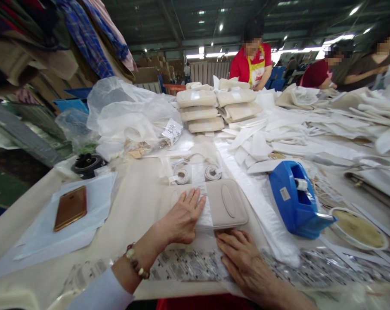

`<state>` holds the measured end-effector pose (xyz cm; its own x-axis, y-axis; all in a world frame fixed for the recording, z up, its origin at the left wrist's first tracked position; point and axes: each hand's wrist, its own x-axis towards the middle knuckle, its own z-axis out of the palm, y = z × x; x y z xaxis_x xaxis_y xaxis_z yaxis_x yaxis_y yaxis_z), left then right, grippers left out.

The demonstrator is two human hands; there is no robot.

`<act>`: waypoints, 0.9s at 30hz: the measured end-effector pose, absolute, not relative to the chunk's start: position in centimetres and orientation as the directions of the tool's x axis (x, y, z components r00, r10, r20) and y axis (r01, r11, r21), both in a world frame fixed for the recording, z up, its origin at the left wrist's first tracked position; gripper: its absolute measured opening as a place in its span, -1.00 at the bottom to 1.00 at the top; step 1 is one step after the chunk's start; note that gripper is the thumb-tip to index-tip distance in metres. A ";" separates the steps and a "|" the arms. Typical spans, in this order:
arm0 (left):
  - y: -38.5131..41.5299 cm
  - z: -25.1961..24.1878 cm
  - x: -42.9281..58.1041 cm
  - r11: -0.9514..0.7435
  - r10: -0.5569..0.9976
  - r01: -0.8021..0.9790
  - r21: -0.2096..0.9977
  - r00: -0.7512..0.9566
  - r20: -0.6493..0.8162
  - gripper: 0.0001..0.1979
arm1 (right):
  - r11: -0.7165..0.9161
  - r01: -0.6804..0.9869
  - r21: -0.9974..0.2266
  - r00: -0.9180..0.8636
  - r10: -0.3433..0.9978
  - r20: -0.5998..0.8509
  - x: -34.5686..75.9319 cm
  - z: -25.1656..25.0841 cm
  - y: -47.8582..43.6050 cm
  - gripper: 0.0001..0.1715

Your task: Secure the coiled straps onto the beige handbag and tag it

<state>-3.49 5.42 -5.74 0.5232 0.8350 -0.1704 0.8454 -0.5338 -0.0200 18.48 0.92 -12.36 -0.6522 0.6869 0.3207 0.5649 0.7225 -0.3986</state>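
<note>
A beige flat handbag (235, 200) with a stitched oval on its front lies on the table, with a white paper band (204, 211) around its middle. My left hand (184, 215) rests flat on the bag's left half and the band, fingers stretched out. At the bag's near edge is my right hand (242, 258), its fingers bent together on thin clear plastic (195, 265) printed with text. Its fingertips are partly hidden. Two coiled straps (212, 172) wrapped with white strips sit just beyond the bag.
Right of the bag stand a blue tape dispenser (292, 200) and a shallow tub (359, 228). Clear plastic bags (262, 206) lie between. A brown phone (71, 208) rests on paper at left. Stacked beige bags (199, 112) stand behind, and a co-worker (251, 60) stands beyond.
</note>
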 end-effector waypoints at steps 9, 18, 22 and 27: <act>5.6 -5.5 -3.4 -0.542 0.829 0.840 -0.037 0.526 -0.190 -0.06 | 0.724 0.466 -0.508 -0.844 0.537 -0.010 18.4 -9.5 1.3 -0.40; 5.6 -5.6 -3.8 -0.527 0.840 0.850 -0.011 0.519 -0.158 -0.06 | 0.816 0.403 -0.414 -0.757 0.551 0.351 17.6 -13.3 0.7 -0.63; 6.0 -5.2 -3.8 -0.517 0.844 0.856 0.000 0.510 -0.167 -0.05 | 0.816 0.410 -0.408 -0.621 0.577 0.530 16.5 -14.6 0.3 -0.72; 6.1 -5.1 -3.8 -0.521 0.843 0.853 0.005 0.516 -0.151 -0.06 | 0.804 0.307 -0.509 -0.764 0.527 0.371 17.5 -12.4 0.8 -0.46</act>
